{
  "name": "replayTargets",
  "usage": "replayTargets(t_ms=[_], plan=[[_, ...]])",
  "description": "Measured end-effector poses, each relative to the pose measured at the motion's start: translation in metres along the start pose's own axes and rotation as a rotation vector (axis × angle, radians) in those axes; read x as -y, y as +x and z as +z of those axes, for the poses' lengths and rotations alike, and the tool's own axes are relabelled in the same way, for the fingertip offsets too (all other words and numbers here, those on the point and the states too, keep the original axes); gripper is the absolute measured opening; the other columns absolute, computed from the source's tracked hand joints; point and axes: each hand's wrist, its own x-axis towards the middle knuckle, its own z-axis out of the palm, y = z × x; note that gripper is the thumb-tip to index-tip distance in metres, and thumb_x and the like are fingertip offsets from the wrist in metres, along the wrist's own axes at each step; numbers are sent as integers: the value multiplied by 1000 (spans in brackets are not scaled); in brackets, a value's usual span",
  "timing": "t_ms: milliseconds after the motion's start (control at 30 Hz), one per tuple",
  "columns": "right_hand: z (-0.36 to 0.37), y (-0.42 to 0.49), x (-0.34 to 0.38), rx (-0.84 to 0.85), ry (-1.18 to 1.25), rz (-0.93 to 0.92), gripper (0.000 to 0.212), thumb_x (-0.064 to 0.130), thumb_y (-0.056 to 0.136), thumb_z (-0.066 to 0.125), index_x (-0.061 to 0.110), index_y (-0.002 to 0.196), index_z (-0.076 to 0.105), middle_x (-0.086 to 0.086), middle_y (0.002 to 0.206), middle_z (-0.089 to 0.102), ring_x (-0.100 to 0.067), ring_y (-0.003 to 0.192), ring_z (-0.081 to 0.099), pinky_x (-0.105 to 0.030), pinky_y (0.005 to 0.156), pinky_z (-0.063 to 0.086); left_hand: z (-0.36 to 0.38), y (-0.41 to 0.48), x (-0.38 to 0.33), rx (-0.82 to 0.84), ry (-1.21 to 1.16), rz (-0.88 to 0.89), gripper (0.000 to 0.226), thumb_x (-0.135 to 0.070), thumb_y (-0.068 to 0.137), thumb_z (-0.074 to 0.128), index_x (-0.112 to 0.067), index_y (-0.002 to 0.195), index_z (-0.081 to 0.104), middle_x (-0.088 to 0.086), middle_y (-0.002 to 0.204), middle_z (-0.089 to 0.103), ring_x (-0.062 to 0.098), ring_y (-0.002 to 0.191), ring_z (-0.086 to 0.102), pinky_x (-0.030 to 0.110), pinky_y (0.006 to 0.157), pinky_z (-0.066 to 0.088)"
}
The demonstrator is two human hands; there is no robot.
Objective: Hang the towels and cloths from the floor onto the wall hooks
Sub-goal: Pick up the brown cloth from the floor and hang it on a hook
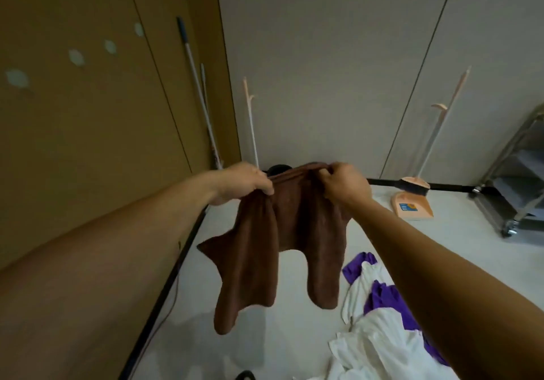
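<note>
Brown towel is held up in the air by its top edge, off the floor, in front of the far corner of the room. The edge is gathered and held at two places. The left end is gripped by the left hand, whose fingers are curled round the bunched cloth. The right end is pinched by the right hand between thumb and fingers. Between the hands the edge runs left to right, about level. The rest of the cloth hangs down in two long folds, with one corner sticking out to the left.

Four pale round pegs are seen in a row on the brown wall at the left. They are judged to be the hooks, though their shape cannot be made out. They lie to the left of and above both hands, well apart from the towel, and the left hand is the nearer one to that wall. The next move is judged to call for the towel to be swung left and lifted, so that its edge is brought alongside the wall and a peg is caught between the hands. A pile of white and purple cloths lies on the floor at the near right.
</note>
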Motion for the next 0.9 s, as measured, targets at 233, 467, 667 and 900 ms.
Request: replayTargets(t_ms=[233,467,667,900], plan=[[32,-47,75,238,563,-232,21,26,94,54,20,113,61,-6,110,67,-25,103,63,-49,96,51,-2,-87,33,265,-466,-148,24,-21,75,65,-15,96,75,10,106,70,27,94,68,35,79,54],[56,-76,85,452,588,-64,48,54,96,46,20,129,55,0,126,57,-19,102,57,-36,93,44,-27,-121,50,20,-894,10,42,-28,84,60,-1,116,67,16,121,64,26,105,63,36,101,46],[75,-89,71,724,470,312,87,80,85,30,14,139,45,-16,137,53,-39,118,54,-55,104,39,-71,-142,57,-281,-1018,101,39,-42,90,49,-14,79,74,6,81,69,21,74,66,32,84,48],[120,-104,122,842,865,185,74,70,78,58,15,128,54,-11,120,68,-31,112,64,-56,106,38,-111,-189,74,-333,-1053,177,42,-44,90,47,-14,80,75,7,85,71,21,80,67,31,85,50]])
